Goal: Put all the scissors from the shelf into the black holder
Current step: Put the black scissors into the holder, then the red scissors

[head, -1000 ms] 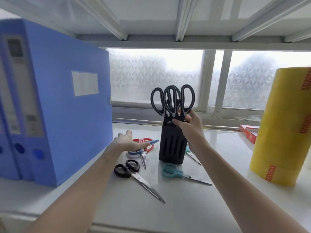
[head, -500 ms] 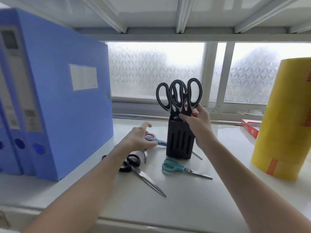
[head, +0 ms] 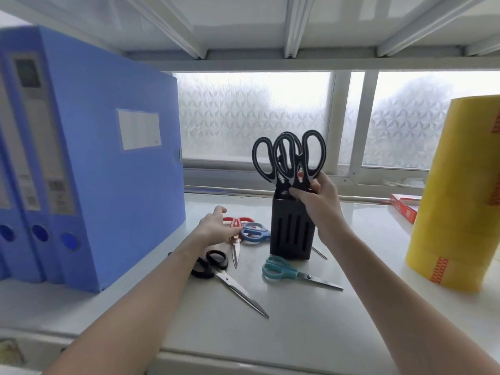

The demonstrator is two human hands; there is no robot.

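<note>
1. Black holder [head: 290, 234]: slotted block, upright on the white shelf [head: 297, 328], about mid-depth, in front of the frosted window [head: 251, 115].
2. Black-handled scissors in the holder [head: 288, 158]: at least two pairs, blades down inside, loop handles standing above the rim and overlapping each other; the exact count cannot be told.
3. Your right hand [head: 316, 198]: at the holder's top right edge, fingers curled narrow around the lower handles of those scissors, thumb at the front.
4. Your left hand [head: 216, 228]: low over the shelf left of the holder, fingers loosely spread, resting on or just above the red-handled scissors; whether it grips them cannot be told.
5. Red-handled scissors [head: 238, 228]: flat on the shelf, tips toward you, handles partly under your left hand.
6. Blue-handled scissors [head: 254, 233]: flat, just beside the red pair, touching the holder's left base; blades hidden.
7. Black scissors on the shelf [head: 216, 263]: flat, nearer to you, handles partly under your left forearm, long blades pointing near-right.
8. Teal-handled scissors [head: 281, 272]: flat, just in front of the holder, blades pointing right.
9. One more blade tip [head: 319, 253]: showing from behind the holder's right base; handle hidden.
10. Blue file boxes [head: 108, 169]: standing in a row on the left.
11. Yellow tape rolls [head: 460, 190]: stacked at the right edge.
12. Red box [head: 405, 209]: flat, behind the yellow stack
</note>
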